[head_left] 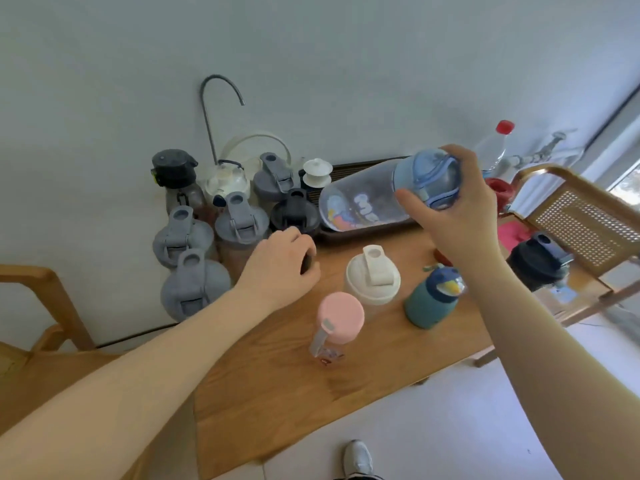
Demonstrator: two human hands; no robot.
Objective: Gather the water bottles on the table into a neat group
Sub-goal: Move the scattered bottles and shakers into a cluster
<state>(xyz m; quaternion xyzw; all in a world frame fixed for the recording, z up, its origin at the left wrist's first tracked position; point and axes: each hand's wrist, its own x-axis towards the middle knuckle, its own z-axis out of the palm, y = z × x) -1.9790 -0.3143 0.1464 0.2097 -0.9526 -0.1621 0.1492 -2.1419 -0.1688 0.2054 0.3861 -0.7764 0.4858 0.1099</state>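
Wooden bench (277, 393): right hand (460, 216) grasps lifted blue bottle (398, 195); left hand (280, 268) clenched on dark bottle (294, 216). Next, likely: set blue bottle beside the far-left group.

Plain pale grey-white wall (311, 46) behind the wooden surface (346, 393). Floor (467, 427) pale, smooth. Wooden chair with woven cane back (585, 220) at right, just beside the surface; another wooden armchair (41, 306) at left, partly cut off. Window (628, 157) at far right edge, daylight coming through. Even, soft light overall.
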